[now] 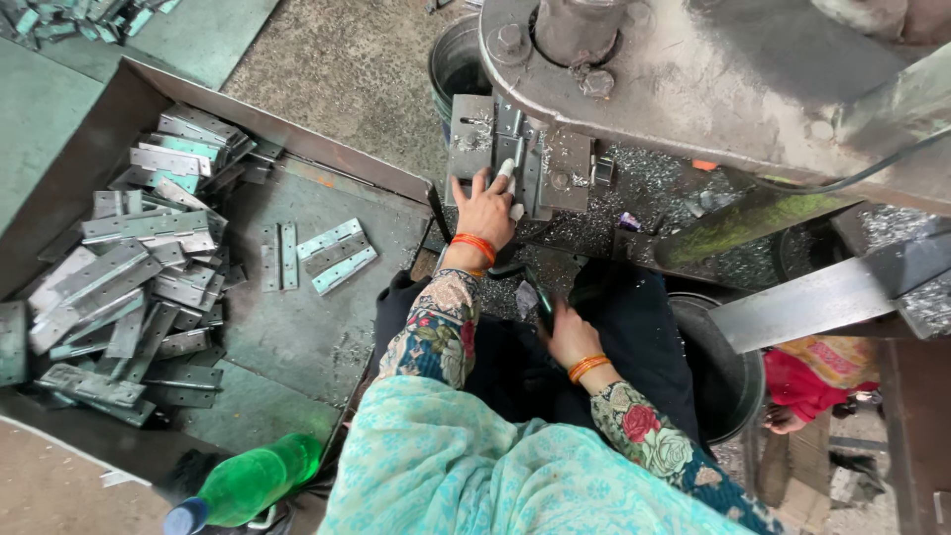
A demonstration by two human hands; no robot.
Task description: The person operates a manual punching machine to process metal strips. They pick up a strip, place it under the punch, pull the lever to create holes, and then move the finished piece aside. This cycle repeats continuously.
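I see a big grey press machine [713,89] filling the far right of the scene. To the left lies a wide metal tray [297,337] with a large heap of hinges [139,277] on its left part, and two loose hinges [335,256] lie nearer to the middle. On the near left a green plastic bottle [248,483] lies on the floor. At the far middle, under the machine, sits the steel die block [520,159]. My left hand [485,211] rests on it, the fingers [505,170] stretched out and pressing a small hinge piece [511,149] flat on the block; they are not closed around it. My right hand [567,332] is lower, near my lap, the fingers curled on a dark handle [541,297]; how tight, I cannot tell.
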